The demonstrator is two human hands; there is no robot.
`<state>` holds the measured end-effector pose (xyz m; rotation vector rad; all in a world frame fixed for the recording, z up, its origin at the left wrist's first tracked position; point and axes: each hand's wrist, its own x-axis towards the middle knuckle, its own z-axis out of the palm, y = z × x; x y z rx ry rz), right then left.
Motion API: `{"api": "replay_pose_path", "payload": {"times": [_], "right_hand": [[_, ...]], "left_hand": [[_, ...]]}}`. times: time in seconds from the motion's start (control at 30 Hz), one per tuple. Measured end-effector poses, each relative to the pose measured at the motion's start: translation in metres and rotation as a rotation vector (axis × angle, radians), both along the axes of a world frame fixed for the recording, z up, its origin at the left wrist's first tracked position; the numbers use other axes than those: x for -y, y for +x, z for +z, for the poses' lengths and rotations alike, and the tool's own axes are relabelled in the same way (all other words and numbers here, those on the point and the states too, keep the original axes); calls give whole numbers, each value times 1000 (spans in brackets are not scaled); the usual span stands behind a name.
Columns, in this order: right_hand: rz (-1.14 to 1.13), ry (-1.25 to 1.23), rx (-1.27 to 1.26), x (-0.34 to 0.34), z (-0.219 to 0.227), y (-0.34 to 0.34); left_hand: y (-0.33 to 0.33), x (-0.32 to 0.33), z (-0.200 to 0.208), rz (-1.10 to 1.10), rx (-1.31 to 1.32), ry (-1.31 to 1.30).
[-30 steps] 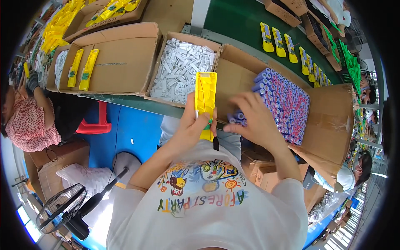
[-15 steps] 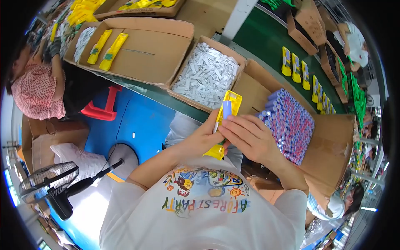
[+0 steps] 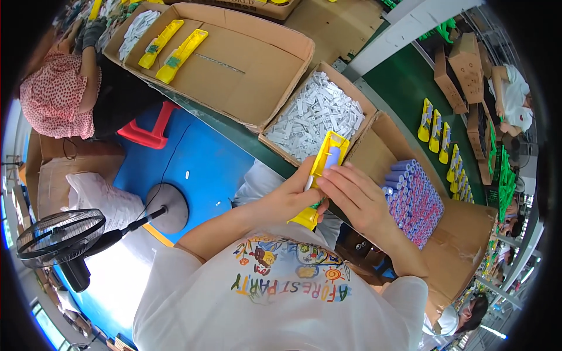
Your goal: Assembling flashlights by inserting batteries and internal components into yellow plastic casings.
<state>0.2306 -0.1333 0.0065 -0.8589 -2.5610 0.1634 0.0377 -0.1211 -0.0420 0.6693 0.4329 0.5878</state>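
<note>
My left hand (image 3: 288, 196) is closed around a long yellow plastic housing (image 3: 305, 219), which tilts up and away from me over the near edge of the box of white parts. A purple cylindrical battery cell (image 3: 333, 156) lies along the inside of the housing's far part. The fingers of my right hand (image 3: 358, 198) are pressed together over the cell's near end, so that end is hidden. A bit of green shows in the housing below my fingers.
A carton of small white plastic parts (image 3: 319, 111) stands ahead. To the right, a carton holds stacked purple cells (image 3: 414, 202). Two yellow housings (image 3: 182, 57) lie in a shallow box at left. More housings (image 3: 434, 130) line the green bench. A fan (image 3: 61, 237) and a co-worker (image 3: 58, 96) are at left.
The view has shifted, so the cartons sit farther right in it. The cell now lies more in line with the housing. Both hands keep their hold.
</note>
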Motion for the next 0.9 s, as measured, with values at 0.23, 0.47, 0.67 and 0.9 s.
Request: {"api": "replay_pose_path", "payload": {"times": [0.23,0.47,0.67,0.9], "right_hand": [[137,-461,-313,-57,-20,-24],[29,-150,10,-124,-61,-42],[-175,-533,-315,-112,-40,-31],[-316,-1082,-749,-99,-31,-20]], "left_hand": [[-41,-15,6,250,23,-68],[-55,-22,3,605,173,-178],[-46,-4,-2,465,125,-223],[-34,1,-5,285,69,-226]]}}
